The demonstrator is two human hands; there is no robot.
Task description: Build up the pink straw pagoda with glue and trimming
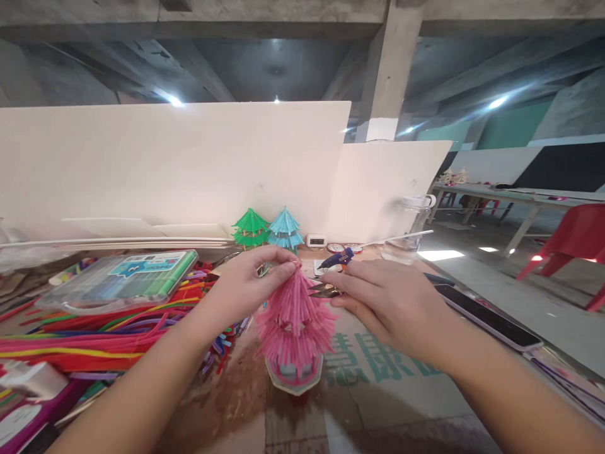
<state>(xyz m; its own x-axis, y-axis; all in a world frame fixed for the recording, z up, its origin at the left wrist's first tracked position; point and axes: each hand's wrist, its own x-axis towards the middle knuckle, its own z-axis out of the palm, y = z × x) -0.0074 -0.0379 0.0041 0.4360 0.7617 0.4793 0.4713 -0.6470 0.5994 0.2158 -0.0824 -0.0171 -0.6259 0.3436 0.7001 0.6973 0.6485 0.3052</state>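
Observation:
A pink two-tiered pagoda-like model, its roofs made of fuzzy strips, stands upright on a pale many-sided base in front of me. My left hand pinches its very top between thumb and fingertips. From the other side, my right hand grips a pair of scissors, whose dark metal blades point left and are slightly apart beside the upper roof. The handles are hidden inside that hand. Just beyond its fingers shows a blue glue gun.
Behind stand a green model and a light blue model, near a clear jug. Colourful fuzzy stems and a marker case lie left. A phone lies right; a red chair is farther off.

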